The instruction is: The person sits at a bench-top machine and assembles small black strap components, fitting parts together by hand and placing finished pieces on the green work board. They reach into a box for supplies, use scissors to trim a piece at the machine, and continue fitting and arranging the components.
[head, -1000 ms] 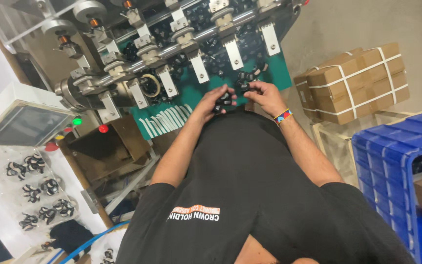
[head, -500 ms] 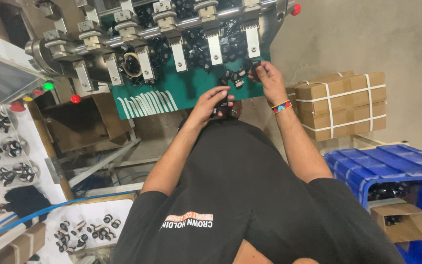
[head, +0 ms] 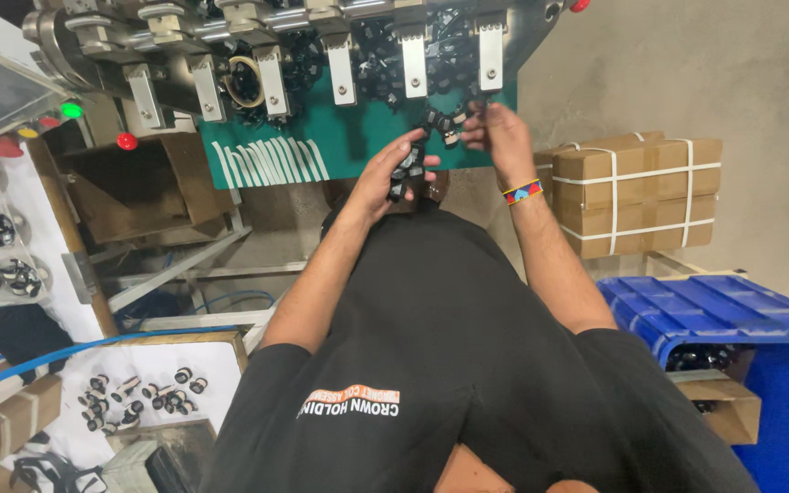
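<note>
Left hand (head: pixel 393 175) is clutching a bunch of small black parts (head: pixel 409 168) at the green desk's (head: pixel 340 146) near edge, right hand (head: pixel 497 137) pinching one just beyond.

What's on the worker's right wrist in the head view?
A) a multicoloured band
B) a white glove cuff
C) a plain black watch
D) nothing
A: a multicoloured band circles the wrist just below the right hand, which reaches to the small black parts at the edge of the green machine plate; the hand itself is bare.
</note>
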Action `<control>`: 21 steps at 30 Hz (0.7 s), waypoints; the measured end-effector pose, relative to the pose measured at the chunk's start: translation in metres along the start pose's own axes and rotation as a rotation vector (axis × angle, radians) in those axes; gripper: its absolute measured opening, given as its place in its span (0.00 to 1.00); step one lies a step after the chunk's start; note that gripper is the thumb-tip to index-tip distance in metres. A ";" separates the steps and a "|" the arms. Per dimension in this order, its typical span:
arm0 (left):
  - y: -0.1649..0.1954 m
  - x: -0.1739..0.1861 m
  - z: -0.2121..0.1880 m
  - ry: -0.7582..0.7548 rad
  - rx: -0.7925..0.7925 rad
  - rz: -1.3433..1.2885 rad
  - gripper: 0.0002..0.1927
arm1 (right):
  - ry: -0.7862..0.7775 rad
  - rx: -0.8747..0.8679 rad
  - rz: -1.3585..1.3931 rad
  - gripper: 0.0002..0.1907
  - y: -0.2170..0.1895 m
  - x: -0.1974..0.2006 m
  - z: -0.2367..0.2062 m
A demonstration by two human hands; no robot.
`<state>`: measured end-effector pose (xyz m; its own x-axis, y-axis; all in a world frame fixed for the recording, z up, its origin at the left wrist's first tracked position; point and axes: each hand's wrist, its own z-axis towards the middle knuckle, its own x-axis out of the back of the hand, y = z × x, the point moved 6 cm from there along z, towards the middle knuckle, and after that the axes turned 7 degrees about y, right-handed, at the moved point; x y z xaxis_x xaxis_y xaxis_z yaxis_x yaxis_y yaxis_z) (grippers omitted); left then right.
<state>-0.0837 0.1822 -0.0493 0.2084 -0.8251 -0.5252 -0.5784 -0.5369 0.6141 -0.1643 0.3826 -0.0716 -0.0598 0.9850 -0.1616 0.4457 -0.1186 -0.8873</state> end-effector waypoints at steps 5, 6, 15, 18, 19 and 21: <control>0.002 -0.005 0.002 -0.026 0.008 0.162 0.31 | -0.339 0.164 -0.300 0.20 0.003 -0.048 -0.038; 0.003 -0.003 0.001 -0.023 -0.002 0.194 0.32 | -0.332 0.112 -0.229 0.19 0.006 -0.053 -0.037; 0.013 0.044 -0.018 0.087 0.109 0.292 0.21 | -0.038 0.034 0.023 0.14 0.023 -0.085 -0.041; 0.020 0.045 -0.020 -0.083 0.184 0.029 0.21 | 0.037 0.384 -0.433 0.15 -0.001 -0.115 -0.063; 0.023 0.051 -0.020 -0.058 0.193 0.031 0.20 | 0.062 0.506 -0.590 0.16 -0.011 -0.123 -0.071; 0.031 0.064 -0.019 0.004 0.207 0.025 0.19 | -0.037 0.490 -0.523 0.18 -0.020 -0.134 -0.077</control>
<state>-0.0727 0.1094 -0.0529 0.1947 -0.8388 -0.5085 -0.7331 -0.4689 0.4927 -0.0967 0.2628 0.0013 -0.1899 0.9245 0.3305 -0.1009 0.3165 -0.9432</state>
